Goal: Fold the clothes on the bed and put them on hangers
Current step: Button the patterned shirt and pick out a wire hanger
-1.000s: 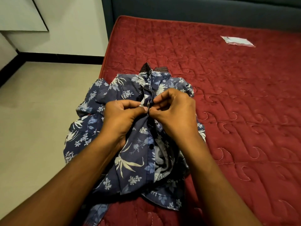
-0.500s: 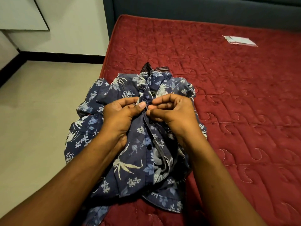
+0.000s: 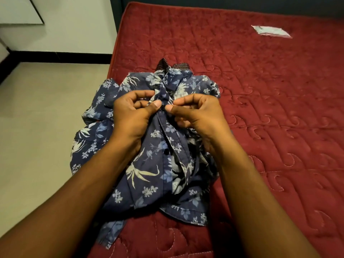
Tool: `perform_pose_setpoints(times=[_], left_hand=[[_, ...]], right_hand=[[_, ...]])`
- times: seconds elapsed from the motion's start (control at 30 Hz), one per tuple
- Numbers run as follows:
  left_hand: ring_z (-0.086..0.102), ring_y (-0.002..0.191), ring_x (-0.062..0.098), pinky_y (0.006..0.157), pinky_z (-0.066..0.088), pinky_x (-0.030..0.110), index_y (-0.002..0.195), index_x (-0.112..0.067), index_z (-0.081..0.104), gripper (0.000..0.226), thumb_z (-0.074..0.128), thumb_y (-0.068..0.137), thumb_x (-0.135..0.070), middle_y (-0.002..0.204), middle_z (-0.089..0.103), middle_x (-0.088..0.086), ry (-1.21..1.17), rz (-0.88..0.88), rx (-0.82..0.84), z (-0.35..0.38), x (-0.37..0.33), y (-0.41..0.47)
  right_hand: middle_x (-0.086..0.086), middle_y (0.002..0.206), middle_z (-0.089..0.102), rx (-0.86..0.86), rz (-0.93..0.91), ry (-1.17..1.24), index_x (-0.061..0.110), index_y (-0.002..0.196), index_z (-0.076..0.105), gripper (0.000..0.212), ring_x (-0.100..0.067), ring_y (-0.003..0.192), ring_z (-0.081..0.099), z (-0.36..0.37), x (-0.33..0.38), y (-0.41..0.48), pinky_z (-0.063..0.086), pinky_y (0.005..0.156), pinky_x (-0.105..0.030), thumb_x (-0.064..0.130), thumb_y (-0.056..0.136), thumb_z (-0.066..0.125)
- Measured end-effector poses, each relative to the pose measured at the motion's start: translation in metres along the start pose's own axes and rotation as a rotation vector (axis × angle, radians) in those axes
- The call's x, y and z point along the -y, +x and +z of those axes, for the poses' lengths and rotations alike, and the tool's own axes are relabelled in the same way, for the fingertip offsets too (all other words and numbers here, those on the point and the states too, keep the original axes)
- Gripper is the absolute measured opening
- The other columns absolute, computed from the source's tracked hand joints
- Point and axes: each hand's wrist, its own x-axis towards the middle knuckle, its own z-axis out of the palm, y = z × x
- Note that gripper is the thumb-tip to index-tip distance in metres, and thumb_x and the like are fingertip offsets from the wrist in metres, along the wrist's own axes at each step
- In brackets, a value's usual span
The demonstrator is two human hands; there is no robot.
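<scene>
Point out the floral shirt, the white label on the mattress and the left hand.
floral shirt (image 3: 147,172), head view, lower front panel.
white label (image 3: 270,31), head view, its middle.
left hand (image 3: 132,118), head view, back of the hand.

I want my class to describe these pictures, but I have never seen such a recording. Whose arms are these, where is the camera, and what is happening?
There is no machine here. A person wears a camera on the head, which looks down at their own bare arms. A crumpled blue floral shirt lies on the red quilted mattress. The left hand and the right hand each pinch its front edge just below the collar. A red-checked collar peeks out behind it, and a white slip lies farther back.
</scene>
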Motion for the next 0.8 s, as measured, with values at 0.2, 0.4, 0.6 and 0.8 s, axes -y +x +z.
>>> perform_pose_setpoints(times=[0.2, 0.4, 0.6, 0.8], left_hand=[[0.068, 0.069, 0.017, 0.072, 0.061, 0.031, 0.115, 0.0, 0.067, 0.032, 0.076, 0.085, 0.003, 0.08, 0.067, 0.017, -0.007, 0.049, -0.106, -0.016, -0.006, 0.022], [0.066, 0.062, 0.013, 0.067, 0.06, 0.028, 0.115, -0.001, 0.067, 0.032, 0.076, 0.085, 0.003, 0.073, 0.064, 0.009, 0.002, 0.038, -0.125, -0.022, -0.001, 0.03], [0.064, 0.057, 0.009, 0.063, 0.057, 0.026, 0.114, 0.0, 0.067, 0.032, 0.076, 0.084, 0.004, 0.064, 0.062, 0.001, 0.048, 0.054, -0.141, -0.021, 0.005, 0.036], [0.07, 0.066, 0.014, 0.073, 0.061, 0.035, 0.111, -0.002, 0.068, 0.033, 0.081, 0.081, -0.001, 0.071, 0.07, 0.003, 0.075, -0.007, -0.129, -0.032, 0.005, 0.037]], right_hand=[[-0.004, 0.068, 0.072, 0.172, -0.111, -0.471, 0.011, 0.084, 0.071, 0.033, -0.013, 0.055, 0.065, 0.006, 0.02, -0.017, 0.055, 0.052, -0.031, 0.025, 0.068, 0.097], [0.011, 0.067, 0.071, 0.101, -0.153, -0.858, 0.025, 0.08, 0.072, 0.017, 0.002, 0.06, 0.067, 0.014, 0.007, -0.014, 0.056, 0.06, -0.024, 0.024, 0.075, 0.088], [0.006, 0.082, 0.068, 0.164, -0.104, -1.097, 0.025, 0.079, 0.067, 0.027, -0.019, 0.081, 0.067, 0.03, -0.009, -0.014, 0.056, 0.072, -0.032, 0.042, 0.068, 0.085], [0.002, 0.062, 0.064, 0.233, -0.056, -0.91, 0.017, 0.071, 0.069, 0.032, -0.015, 0.056, 0.057, 0.01, -0.014, 0.0, 0.045, 0.054, -0.03, 0.037, 0.096, 0.07]])
